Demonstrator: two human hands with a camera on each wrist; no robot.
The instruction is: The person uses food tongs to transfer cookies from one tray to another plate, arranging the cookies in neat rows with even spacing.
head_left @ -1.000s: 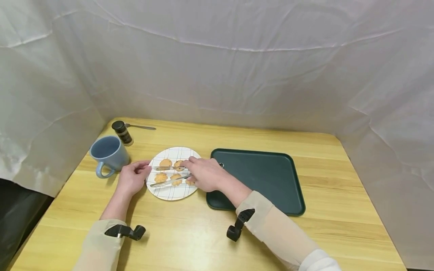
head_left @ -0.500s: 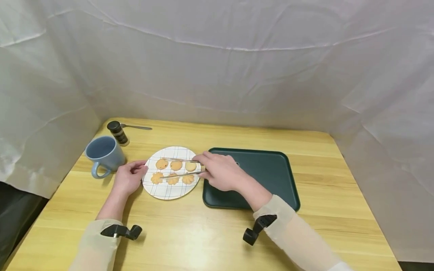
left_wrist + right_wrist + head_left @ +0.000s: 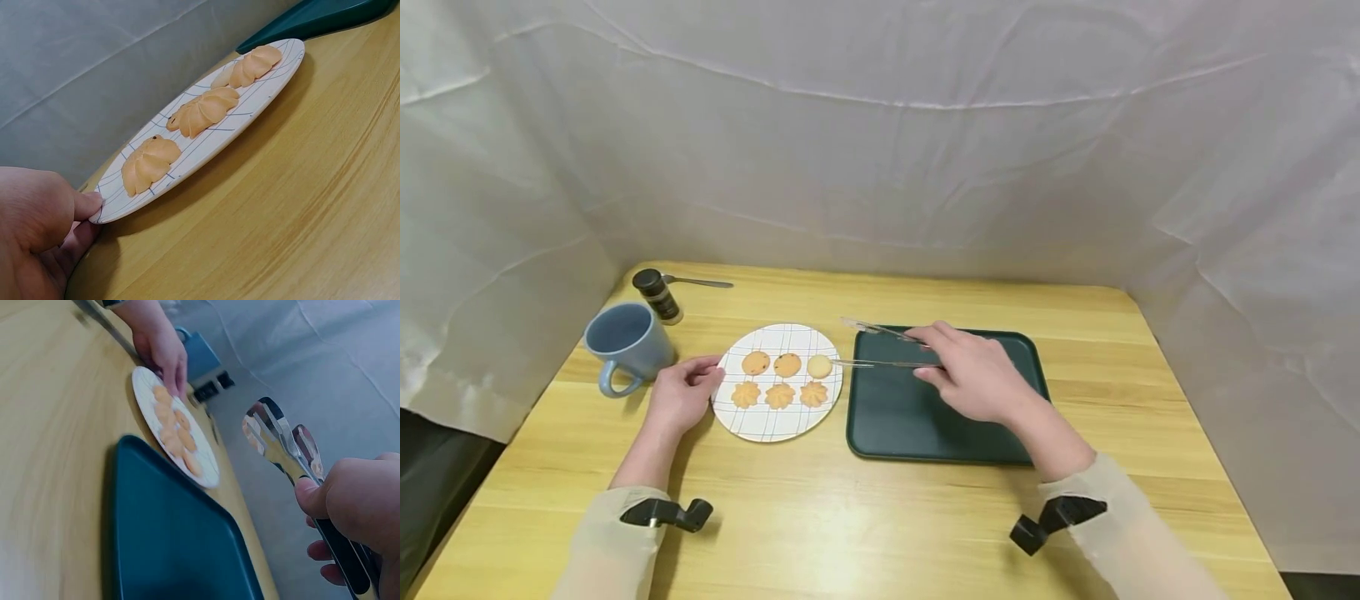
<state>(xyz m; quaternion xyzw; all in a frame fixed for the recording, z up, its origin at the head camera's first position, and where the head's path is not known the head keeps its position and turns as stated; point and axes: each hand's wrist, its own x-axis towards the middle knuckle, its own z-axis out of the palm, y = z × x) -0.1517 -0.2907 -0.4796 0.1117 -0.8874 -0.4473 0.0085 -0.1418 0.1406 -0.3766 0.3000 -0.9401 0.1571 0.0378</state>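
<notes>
My left hand (image 3: 681,396) pinches the left rim of a round white plate (image 3: 775,427) with checked lines, the thumb on top of the rim in the left wrist view. Several cookies lie on the plate in two rows: smooth round cookies (image 3: 787,365) behind, scalloped, flower-shaped cookies (image 3: 779,396) in front. Metal serving tongs (image 3: 340,553) with slotted heads and black handle parts are gripped in my right hand (image 3: 973,373). Their arms stand apart with nothing between them, above a dark green tray (image 3: 910,429) to the right of the plate.
A blue mug (image 3: 651,346) stands left of my left hand. Behind it are a black-capped spice jar (image 3: 658,297) and a small fork (image 3: 700,282). Pale cloth (image 3: 880,183) hangs around the back and sides of the wooden table (image 3: 820,517).
My right hand has moved right with the tongs, from over the cookies to above the tray, and the tongs' arms have spread wider. My left hand stays at the plate's rim.
</notes>
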